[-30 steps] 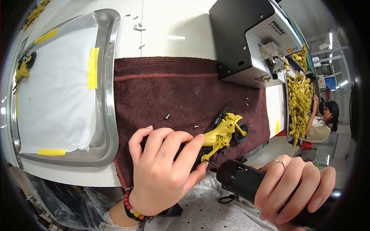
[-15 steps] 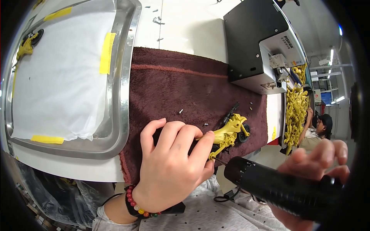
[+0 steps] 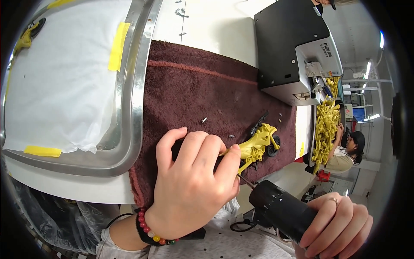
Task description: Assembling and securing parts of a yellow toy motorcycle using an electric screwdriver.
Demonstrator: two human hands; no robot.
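A yellow toy motorcycle lies on the dark red towel, a black wheel at its far right end. My left hand pinches its near left end between thumb and fingers; the palm hides part of it. In my right hand is a black electric screwdriver, fingers wrapped round its body. Its thin bit touches the toy's lower end beside my left thumb. Beyond the toy, small screws lie on the towel. A slim black part sits against the toy's upper side.
On the left stands a metal tray lined with a white sheet taped in yellow, another yellow toy at its far edge. A black box-shaped machine is at the back right. Beyond it are piled yellow parts and a co-worker in a cap.
My right fingers, lifted and blurred before, are now closed round the screwdriver. The screwdriver stands tilted more steeply. The whole view has shifted slightly; my left hand keeps its hold.
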